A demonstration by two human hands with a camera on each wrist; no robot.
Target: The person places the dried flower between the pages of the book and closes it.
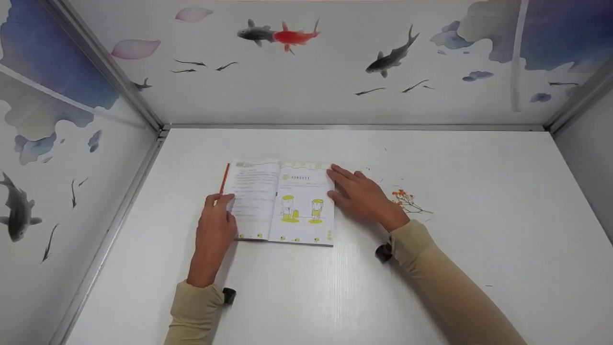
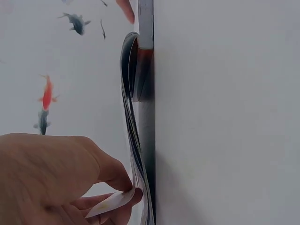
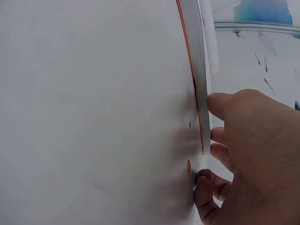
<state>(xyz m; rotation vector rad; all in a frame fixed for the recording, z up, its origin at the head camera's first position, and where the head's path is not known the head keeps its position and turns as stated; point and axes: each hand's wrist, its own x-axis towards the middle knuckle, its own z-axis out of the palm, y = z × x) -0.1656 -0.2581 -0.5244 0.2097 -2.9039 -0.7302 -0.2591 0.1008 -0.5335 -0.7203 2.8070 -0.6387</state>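
An open book point(image 1: 301, 191) lies on the white table, with text on its left page and yellow cartoon figures on the right page. At its left edge my left hand point(image 1: 215, 235) pinches a page; in the left wrist view that page point(image 2: 110, 205) bends between thumb and fingers of the left hand point(image 2: 61, 173). My right hand point(image 1: 361, 196) rests at the book's upper right edge. From the right wrist view, the right hand point(image 3: 258, 154) touches the thick page block point(image 3: 199, 70) with its thumb and some fingers, without gripping it.
Beside the right wrist, a sprig with small orange flowers point(image 1: 407, 201) lies partly behind the hand. Small dark bits are scattered nearby on the table point(image 1: 306, 297). Walls with painted fish point(image 1: 294, 37) enclose the back and sides.
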